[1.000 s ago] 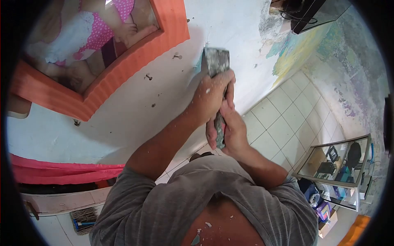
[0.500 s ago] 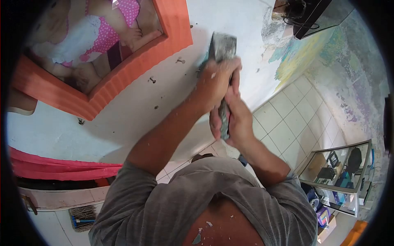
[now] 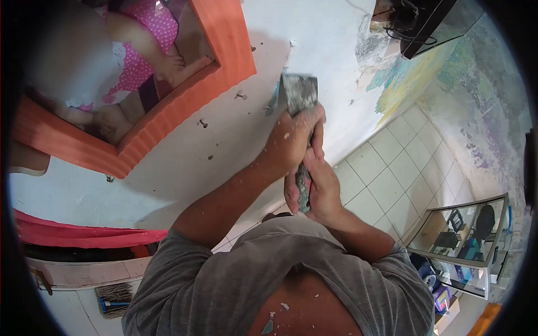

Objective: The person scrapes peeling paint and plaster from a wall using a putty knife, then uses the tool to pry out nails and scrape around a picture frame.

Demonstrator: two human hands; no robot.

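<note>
Against the white wall (image 3: pixel 168 162), the person holds a wide scraper (image 3: pixel 299 95) with both hands. The left hand (image 3: pixel 294 137) is wrapped tight around the upper part of the handle, just under the blade, and the right hand (image 3: pixel 319 187) is closed on the lower end of the handle. The blade lies against the wall beside a strip of loose paint (image 3: pixel 273 99).

To do this step well, I think the blade should stay at a low angle to the wall, with steady pressure from both arms, so it lifts the paint and does not cut into the plaster.

Close to the blade several nails (image 3: pixel 241 96) stick out of the wall, and they could catch the edge. An orange frame (image 3: pixel 185 98) is a little farther left. White flakes lie on the grey shirt (image 3: pixel 224 285). A tiled floor (image 3: pixel 392 173), a glass cabinet (image 3: pixel 462 238) and a brush (image 3: pixel 112 297) are well apart from the work.
</note>
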